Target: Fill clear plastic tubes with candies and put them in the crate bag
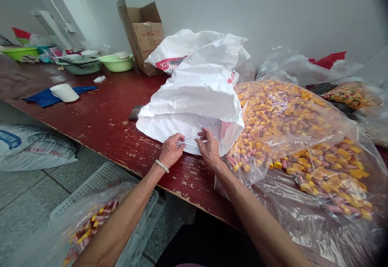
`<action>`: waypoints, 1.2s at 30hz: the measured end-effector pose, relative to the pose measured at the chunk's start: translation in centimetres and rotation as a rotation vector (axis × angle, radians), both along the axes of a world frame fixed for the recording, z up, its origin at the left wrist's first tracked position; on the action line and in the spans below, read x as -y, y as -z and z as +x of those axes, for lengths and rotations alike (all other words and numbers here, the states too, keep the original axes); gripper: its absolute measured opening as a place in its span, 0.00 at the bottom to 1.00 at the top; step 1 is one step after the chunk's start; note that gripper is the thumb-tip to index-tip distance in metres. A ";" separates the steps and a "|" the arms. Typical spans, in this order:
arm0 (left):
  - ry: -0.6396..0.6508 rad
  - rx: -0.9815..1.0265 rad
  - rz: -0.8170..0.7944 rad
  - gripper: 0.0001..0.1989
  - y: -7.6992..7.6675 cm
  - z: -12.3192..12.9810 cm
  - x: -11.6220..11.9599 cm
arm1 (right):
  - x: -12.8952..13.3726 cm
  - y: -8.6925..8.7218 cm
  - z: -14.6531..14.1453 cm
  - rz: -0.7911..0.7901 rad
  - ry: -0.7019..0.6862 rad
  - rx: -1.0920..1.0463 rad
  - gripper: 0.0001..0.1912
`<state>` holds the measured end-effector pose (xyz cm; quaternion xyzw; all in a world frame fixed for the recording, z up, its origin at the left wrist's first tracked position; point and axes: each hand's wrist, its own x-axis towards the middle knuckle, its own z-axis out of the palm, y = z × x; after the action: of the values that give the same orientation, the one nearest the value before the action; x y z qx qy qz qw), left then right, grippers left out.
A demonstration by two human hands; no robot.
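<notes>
White sack [194,93] lies open mid-frame on the bench [115,137]: opening looks done, handling the clear plastic [191,141] at its mouth looks unfinished. That plastic sits between the hands, left hand [172,152] pinching its left end, right hand [210,146] at its right, fingers narrowly curled, grip impossible to tell!

This is looking like a small workshop or packing room: a long red surface [112,131] is showing chipped, worn paint, and a big clear bag [273,109] is bulging on it with yellow-ended pieces in bulk. A large printed white sack [194,85] is lying beside it, and a cardboard box [148,36] and green basins [117,64] are standing farther back. Below, a perforated crate [97,180] is sitting by a speckled tile floor [27,194].
</notes>
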<state>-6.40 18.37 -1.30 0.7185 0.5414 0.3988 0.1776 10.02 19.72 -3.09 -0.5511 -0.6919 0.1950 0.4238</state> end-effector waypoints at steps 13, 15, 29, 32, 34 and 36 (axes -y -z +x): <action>-0.064 0.899 -0.379 0.22 0.8 -0.1 3.6 | 2.3 -0.9 -1.9 -0.102 -0.238 0.203 0.13; 0.014 0.893 -0.375 0.24 1.0 0.4 3.8 | 3.8 -1.3 -2.2 -0.158 -0.326 -0.054 0.13; 0.121 0.449 -0.196 0.31 1.1 2.0 4.8 | 6.5 -2.2 0.6 -0.404 -0.679 -0.331 0.44; 0.030 0.475 -0.140 0.26 1.5 2.4 4.7 | 5.2 -3.1 1.2 -0.337 -0.601 -0.140 0.30; 0.003 0.487 -0.140 0.25 1.6 2.6 4.6 | 3.6 -3.5 1.8 -0.242 -0.345 0.062 0.21; -0.004 0.477 -0.154 0.24 1.5 2.7 4.6 | 1.6 -3.4 2.3 -0.150 -0.110 0.241 0.21</action>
<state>-3.68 13.75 -2.81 0.5873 0.5146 0.5149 0.3537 12.35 18.09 0.35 -0.5619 -0.7503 0.2016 0.2841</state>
